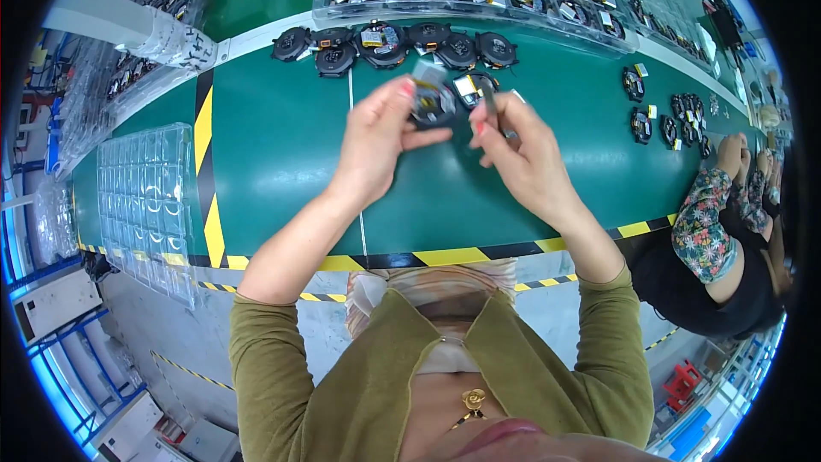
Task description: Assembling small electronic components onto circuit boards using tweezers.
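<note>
A round black watch case point(434, 109) with open electronics is held above the green bench by my left hand point(372, 139), fingers round its left and lower edge. A silvery flat piece point(429, 74) sticks up from its top; motion blurs it. Closed in a pinch, my right hand point(526, 154) grips a slim dark tool point(489, 103) that looks like tweezers, just right of that case. Behind the tool lies another watch case point(469, 91) with a white and yellow battery. Several more black watch cases point(380, 44) form a group farther back.
A clear tray point(402, 10) of watch cases stands along the far edge. An empty clear tray point(145, 197) overhangs the bench at left. More watch cases point(641, 124) lie at right, near a co-worker's flowered sleeve point(705, 227). Striped tape point(453, 257) marks the front edge.
</note>
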Demonstrator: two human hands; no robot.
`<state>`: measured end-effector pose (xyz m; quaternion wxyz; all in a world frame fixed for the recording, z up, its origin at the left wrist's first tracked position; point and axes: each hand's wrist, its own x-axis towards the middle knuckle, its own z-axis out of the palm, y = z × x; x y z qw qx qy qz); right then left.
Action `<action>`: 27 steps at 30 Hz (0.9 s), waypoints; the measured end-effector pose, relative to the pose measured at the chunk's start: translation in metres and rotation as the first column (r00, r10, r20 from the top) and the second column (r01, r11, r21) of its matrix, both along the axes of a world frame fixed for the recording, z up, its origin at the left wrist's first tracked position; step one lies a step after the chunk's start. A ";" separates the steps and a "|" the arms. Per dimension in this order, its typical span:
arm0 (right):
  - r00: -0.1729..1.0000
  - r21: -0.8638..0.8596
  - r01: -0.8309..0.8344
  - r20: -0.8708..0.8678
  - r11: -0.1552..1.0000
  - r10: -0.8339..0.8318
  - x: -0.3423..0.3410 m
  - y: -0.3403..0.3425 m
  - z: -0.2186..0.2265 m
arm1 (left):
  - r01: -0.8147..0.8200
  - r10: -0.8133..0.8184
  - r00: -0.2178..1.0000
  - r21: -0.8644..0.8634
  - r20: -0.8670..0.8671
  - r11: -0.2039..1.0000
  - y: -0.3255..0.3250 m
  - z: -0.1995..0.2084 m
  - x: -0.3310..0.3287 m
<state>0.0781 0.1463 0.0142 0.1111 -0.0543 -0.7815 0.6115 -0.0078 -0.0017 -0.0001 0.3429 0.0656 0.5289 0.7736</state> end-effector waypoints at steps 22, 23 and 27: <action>0.999 0.574 0.003 0.034 0.819 -0.028 -0.001 0.043 -0.009 | 0.154 -0.154 0.988 -0.021 0.005 0.988 0.002 0.000 0.007; 0.997 0.506 0.002 -0.062 0.862 0.034 -0.001 0.040 -0.006 | 0.156 -0.157 0.987 -0.024 -0.045 0.987 0.001 0.002 0.007; 0.815 0.803 0.062 -0.383 0.593 0.434 -0.006 0.015 0.012 | 0.316 -0.322 0.944 0.077 0.074 0.945 -0.005 0.001 0.004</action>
